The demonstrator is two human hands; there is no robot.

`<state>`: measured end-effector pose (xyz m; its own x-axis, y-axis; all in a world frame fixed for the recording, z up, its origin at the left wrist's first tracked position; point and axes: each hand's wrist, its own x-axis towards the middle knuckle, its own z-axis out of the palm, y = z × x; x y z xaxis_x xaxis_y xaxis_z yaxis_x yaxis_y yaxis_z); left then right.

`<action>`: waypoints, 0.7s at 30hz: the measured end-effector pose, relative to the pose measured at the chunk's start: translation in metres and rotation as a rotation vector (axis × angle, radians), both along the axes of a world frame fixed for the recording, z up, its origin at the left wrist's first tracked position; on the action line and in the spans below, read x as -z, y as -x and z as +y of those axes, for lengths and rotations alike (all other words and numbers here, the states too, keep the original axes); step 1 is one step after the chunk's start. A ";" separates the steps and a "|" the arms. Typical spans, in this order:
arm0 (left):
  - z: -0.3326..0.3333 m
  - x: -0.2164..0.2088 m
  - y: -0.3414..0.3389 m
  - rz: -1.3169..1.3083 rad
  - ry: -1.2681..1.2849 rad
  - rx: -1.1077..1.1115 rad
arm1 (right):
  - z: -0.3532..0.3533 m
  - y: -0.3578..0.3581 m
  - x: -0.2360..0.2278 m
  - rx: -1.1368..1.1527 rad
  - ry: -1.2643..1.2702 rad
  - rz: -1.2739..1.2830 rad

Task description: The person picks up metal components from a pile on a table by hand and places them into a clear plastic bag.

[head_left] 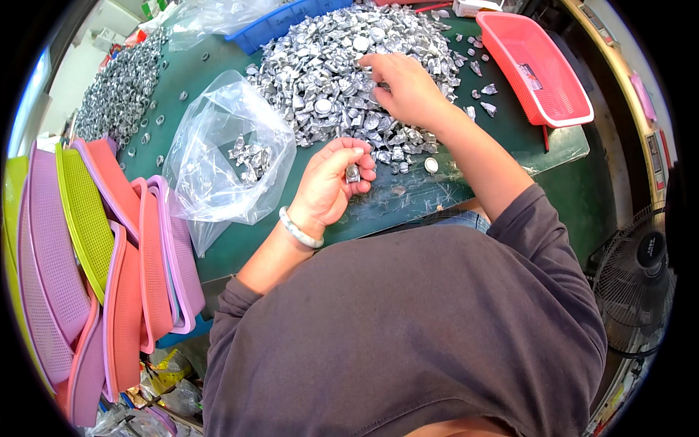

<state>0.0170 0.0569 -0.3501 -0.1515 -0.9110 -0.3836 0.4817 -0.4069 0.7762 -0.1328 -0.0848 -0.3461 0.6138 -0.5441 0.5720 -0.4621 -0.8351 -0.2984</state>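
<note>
A large heap of small silver metal pieces (313, 69) is spread over the green table. My right hand (411, 89) is at the right side of the heap, thumb and forefinger apart, with the fingertips on or just above the pieces. At the heap's near edge, my left hand (331, 178) is turned palm up, its fingers curled round a small silver metal piece (353, 173). To the left of that hand lies an opened clear plastic bag (211, 156). Inside the bag is a small cluster of silver pieces (250, 159).
Small metal rings (120, 91) form another pile at the far left. Stacked plastic baskets (54, 247) crowd the table's left side. A blue tray (251, 36) stands behind the heap, and a red basket (535, 76) at the right. A black fan (633, 284) is at the far right.
</note>
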 end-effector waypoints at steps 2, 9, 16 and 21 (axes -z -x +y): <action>-0.001 -0.002 0.001 -0.006 -0.007 -0.004 | -0.002 0.002 0.000 -0.022 -0.040 -0.011; -0.002 -0.001 0.001 0.007 -0.013 -0.043 | -0.002 0.001 -0.003 -0.088 -0.031 0.011; -0.004 -0.011 0.002 -0.033 0.009 -0.081 | 0.010 0.011 -0.010 -0.221 -0.356 -0.146; -0.007 -0.018 0.000 -0.006 0.045 -0.074 | 0.031 0.020 -0.020 -0.422 -0.742 -0.300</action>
<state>0.0169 0.0499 -0.3316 -0.0810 -0.9359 -0.3428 0.5048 -0.3351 0.7955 -0.1527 -0.0541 -0.3265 0.7276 -0.6005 0.3318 0.0225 -0.4626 -0.8863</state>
